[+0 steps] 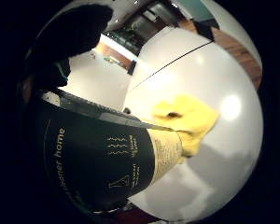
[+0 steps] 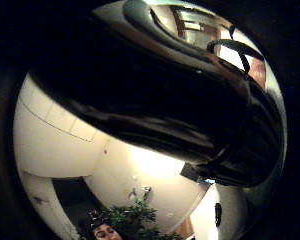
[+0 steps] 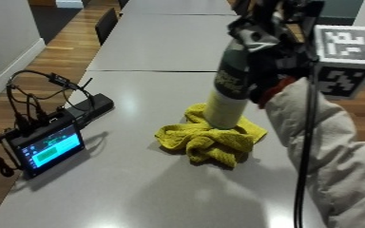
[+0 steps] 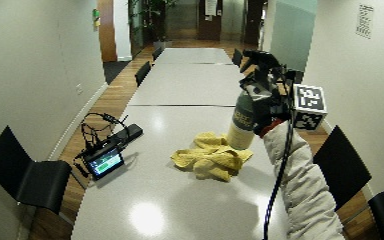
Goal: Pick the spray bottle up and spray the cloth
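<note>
Your gloved right hand (image 3: 274, 57) gripped the dark spray bottle (image 3: 228, 92) around its neck, holding it upright above the crumpled yellow cloth (image 3: 211, 137) on the grey table (image 3: 138, 180).

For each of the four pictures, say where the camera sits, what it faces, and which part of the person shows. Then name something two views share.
Little finger side palm view: on the right palm, facing the bottle label and the cloth on the table; gloved fingers at the edge.
Thumb side palm view: same palm, facing the bottle's dark top and the ceiling; no hand is plainly seen.
Outside view: above the table, facing the right hand gripping the bottle over the cloth; sleeve shows.
Wide outside view: further back, down the room; same arm.
Shared: bottle in all four; cloth in three.
</note>
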